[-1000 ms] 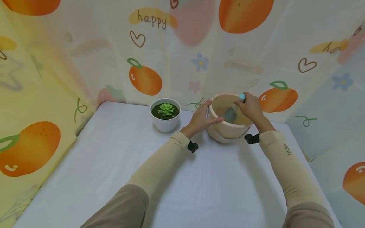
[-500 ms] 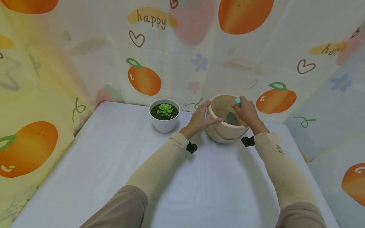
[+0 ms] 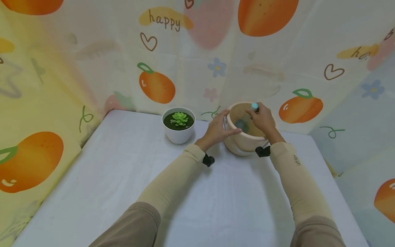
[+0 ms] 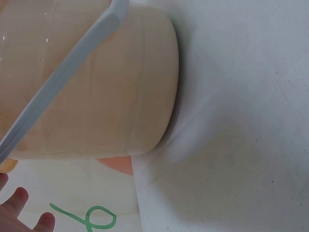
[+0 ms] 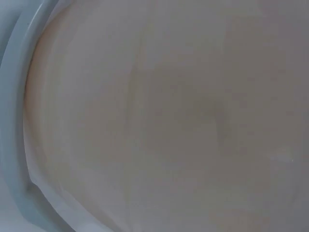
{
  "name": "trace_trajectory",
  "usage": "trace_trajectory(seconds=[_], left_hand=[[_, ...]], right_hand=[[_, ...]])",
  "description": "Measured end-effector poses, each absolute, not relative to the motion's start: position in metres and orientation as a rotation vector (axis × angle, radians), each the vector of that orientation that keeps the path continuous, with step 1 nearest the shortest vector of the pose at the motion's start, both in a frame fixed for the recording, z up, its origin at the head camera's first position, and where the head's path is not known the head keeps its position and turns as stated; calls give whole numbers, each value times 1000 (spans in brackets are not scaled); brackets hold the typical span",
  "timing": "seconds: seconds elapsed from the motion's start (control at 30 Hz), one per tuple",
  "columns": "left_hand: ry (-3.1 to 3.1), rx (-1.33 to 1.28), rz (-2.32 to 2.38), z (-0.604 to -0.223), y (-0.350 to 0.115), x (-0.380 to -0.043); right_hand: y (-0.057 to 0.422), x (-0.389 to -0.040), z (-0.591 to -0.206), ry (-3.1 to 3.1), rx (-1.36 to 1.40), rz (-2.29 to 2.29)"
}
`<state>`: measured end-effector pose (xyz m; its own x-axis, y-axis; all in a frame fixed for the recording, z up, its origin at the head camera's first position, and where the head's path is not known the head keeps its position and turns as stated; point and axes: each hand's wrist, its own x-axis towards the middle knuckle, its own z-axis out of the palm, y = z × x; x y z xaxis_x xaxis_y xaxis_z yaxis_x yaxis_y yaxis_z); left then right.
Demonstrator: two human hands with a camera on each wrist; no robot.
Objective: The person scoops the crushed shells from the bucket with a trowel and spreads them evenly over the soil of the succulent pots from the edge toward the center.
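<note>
A cream bucket (image 3: 243,142) stands at the back right of the table, and its grey carrying handle (image 4: 72,63) slants across the side in the left wrist view. My left hand (image 3: 215,131) rests against the bucket's left rim, fingers and thumb spread. Above the right rim, my right hand (image 3: 263,119) grips a small trowel by its light blue handle (image 3: 254,107). The trowel's grey-green blade (image 3: 242,126) points down inside the bucket; its contents are hidden. In the right wrist view the bucket's outer wall (image 5: 169,116) fills most of the picture.
A white pot (image 3: 178,134) holding a green succulent (image 3: 179,118) in dark soil stands left of the bucket. White cloth covers the table (image 3: 123,154). A fruit-patterned curtain (image 3: 191,68) hangs close behind the bucket and along both sides.
My right hand has moved a little left with the trowel, and the blade has shifted left inside the bucket. My left hand and the bucket have stayed in place.
</note>
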<state>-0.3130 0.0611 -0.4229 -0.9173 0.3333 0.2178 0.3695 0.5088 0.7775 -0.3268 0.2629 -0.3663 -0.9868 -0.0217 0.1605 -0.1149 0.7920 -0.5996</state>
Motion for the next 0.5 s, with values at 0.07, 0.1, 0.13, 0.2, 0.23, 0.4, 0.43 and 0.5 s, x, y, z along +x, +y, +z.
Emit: trace_trajectory(seconds=[0.07, 0.1, 0.13, 0.2, 0.23, 0.4, 0.43, 0.5], left_hand=[[-2691, -625, -1403, -423, 61, -313], [-2690, -625, -1402, -423, 61, -313], [-2693, -629, -1396, -423, 62, -313], [-2696, -634, -1393, -424, 62, -313], [-2698, -638, -1389, -424, 62, -313], [-2691, -640, -1376, -425, 62, -314], [-2689, -639, -1373, -425, 62, -314], [-2683, -637, -1367, -425, 62, -315]], right_hand=[[264, -328, -366, -2835, 131, 990], [264, -328, -367, -2840, 142, 996], [264, -328, -367, -2845, 149, 997], [265, -328, -368, -2854, 159, 1004], [265, -328, -368, -2857, 166, 1013], [266, -328, -368, -2833, 226, 1150], [266, -329, -368, -2820, 231, 1185], [267, -329, -366, -2791, 213, 1254]])
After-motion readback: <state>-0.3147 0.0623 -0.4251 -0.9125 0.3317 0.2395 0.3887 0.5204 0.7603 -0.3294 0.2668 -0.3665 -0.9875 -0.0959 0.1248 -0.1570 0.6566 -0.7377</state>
